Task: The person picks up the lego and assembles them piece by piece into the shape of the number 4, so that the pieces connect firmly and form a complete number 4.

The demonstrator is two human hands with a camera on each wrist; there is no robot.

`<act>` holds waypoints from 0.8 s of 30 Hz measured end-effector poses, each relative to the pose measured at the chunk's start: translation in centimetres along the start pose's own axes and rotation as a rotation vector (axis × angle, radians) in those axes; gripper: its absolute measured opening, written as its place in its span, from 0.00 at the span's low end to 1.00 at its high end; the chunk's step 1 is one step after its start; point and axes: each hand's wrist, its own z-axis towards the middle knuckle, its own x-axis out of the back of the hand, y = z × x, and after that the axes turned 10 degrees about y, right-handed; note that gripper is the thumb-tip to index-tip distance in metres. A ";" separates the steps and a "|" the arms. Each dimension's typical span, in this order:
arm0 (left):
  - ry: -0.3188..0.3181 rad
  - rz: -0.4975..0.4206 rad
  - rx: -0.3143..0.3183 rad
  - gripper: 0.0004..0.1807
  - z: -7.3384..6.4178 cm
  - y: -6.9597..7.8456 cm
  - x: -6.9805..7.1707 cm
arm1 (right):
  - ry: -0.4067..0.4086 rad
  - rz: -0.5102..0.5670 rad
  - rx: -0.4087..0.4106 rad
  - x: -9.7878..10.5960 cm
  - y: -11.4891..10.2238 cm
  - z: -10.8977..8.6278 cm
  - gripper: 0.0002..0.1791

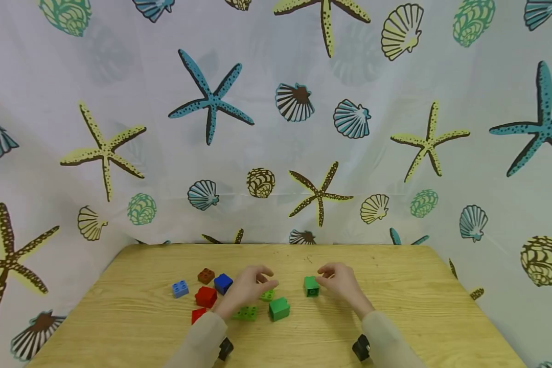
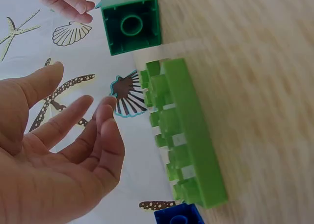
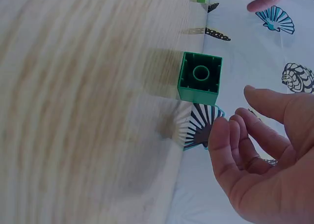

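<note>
Our left hand (image 1: 248, 286) and right hand (image 1: 341, 282), fingers (image 3: 222, 153) loosely parted, hold nothing; haste could topple the rear green brick (image 1: 311, 286).

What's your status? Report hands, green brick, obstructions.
Left hand empty. Right hand empty, beside green building brick. Brick on its side, hollow underside showing. Nothing visible between hand and brick.

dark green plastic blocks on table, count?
2: one dark green plastic block beside the right hand, another block right of the left hand. The left forearm may hide more.
</note>
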 end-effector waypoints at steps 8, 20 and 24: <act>-0.127 -0.168 0.067 0.16 -0.1 -0.5 -0.3 | -0.107 0.303 -0.210 -0.3 0.6 0.1 0.17; -0.355 -0.264 0.031 0.24 0.5 -0.8 -0.9 | -0.145 0.322 -0.250 -2.0 1.4 1.1 0.20; -0.384 -0.216 -0.004 0.23 0.7 -0.7 -1.2 | -0.173 0.290 -0.253 -2.3 1.4 1.3 0.23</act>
